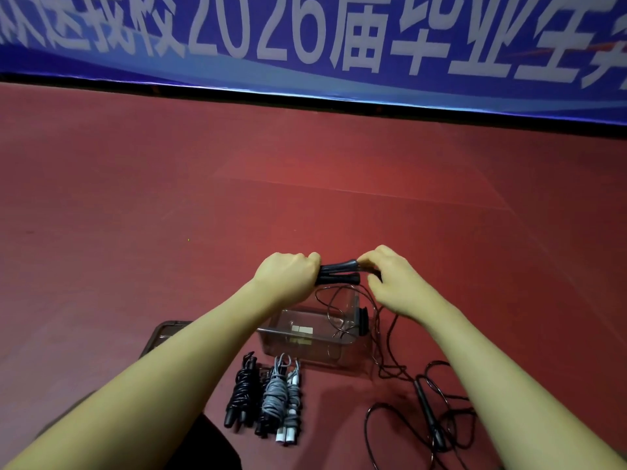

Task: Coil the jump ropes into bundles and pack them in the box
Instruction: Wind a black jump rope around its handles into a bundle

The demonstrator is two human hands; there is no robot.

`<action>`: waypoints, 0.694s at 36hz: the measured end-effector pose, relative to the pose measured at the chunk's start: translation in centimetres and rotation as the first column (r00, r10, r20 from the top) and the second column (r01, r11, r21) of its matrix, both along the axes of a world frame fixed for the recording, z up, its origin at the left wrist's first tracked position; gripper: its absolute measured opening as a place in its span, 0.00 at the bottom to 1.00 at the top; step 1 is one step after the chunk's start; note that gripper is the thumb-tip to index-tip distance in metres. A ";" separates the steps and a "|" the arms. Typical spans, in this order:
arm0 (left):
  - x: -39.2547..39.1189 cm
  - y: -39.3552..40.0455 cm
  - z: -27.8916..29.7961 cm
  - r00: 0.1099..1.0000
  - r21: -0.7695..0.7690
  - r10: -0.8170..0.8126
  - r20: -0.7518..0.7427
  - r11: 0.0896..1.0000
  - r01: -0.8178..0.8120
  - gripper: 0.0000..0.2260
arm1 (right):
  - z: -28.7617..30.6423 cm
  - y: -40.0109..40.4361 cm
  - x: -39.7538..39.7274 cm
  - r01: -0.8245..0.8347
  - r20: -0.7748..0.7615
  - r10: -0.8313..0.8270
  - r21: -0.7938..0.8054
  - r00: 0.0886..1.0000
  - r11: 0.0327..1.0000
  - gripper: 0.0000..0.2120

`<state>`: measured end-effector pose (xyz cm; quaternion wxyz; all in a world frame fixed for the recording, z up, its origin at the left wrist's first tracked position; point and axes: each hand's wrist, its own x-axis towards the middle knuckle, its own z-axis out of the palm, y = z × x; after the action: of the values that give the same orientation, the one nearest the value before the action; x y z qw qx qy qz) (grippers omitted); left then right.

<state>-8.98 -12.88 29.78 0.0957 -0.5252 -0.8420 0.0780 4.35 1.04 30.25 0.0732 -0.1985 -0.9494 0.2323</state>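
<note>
My left hand (pixel 286 274) grips the two black handles of a jump rope (pixel 339 273), held level above the clear plastic box (pixel 305 347). My right hand (pixel 386 279) pinches the thin black cord where it leaves the handles. The cord hangs in loose loops over the box and down to the floor. On the floor in front of the box lie coiled bundles: a black one (pixel 241 391) and a grey one with white handles (pixel 281 398). Another black rope (pixel 429 412) sprawls uncoiled at the right.
The box lid (pixel 166 334) lies on the red floor to the left of the box, partly hidden by my left forearm. A small label shows inside the box. A blue banner (pixel 305 45) with white characters runs along the far wall.
</note>
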 end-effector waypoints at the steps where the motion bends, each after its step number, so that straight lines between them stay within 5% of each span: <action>1: 0.0 0.0 -0.1 1.000 -0.014 -0.003 0.005 1.000 0.004 0.10 | 0.0 0.0 0.1 0.010 -0.024 -0.009 0.053 1.000 0.999 0.13; 5: 0.1 0.0 0.1 0.999 -0.029 -0.044 0.023 0.999 0.044 0.10 | 0.2 0.3 0.3 0.058 -0.092 -0.040 0.200 0.995 0.978 0.09; 12: 0.8 -0.3 0.9 0.990 0.148 -0.137 0.041 0.980 0.129 0.10 | 0.0 0.6 -0.4 0.093 -0.056 -0.087 0.110 0.995 0.990 0.05; 18: 0.8 -0.1 1.5 0.977 0.324 -0.014 0.212 0.944 -0.057 0.06 | -0.1 0.6 -0.4 0.109 -0.114 -0.119 -0.089 0.986 0.990 0.14; 25: -0.5 0.2 0.2 0.938 0.289 0.189 0.292 0.917 -0.274 0.03 | 0.8 -0.1 -0.2 0.033 -0.159 -0.043 -0.064 0.986 0.997 0.13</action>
<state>-9.48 -12.64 29.96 0.0606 -0.4037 -0.9050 -0.1199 4.17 0.96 31.06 0.1475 -0.1994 -0.9289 0.2751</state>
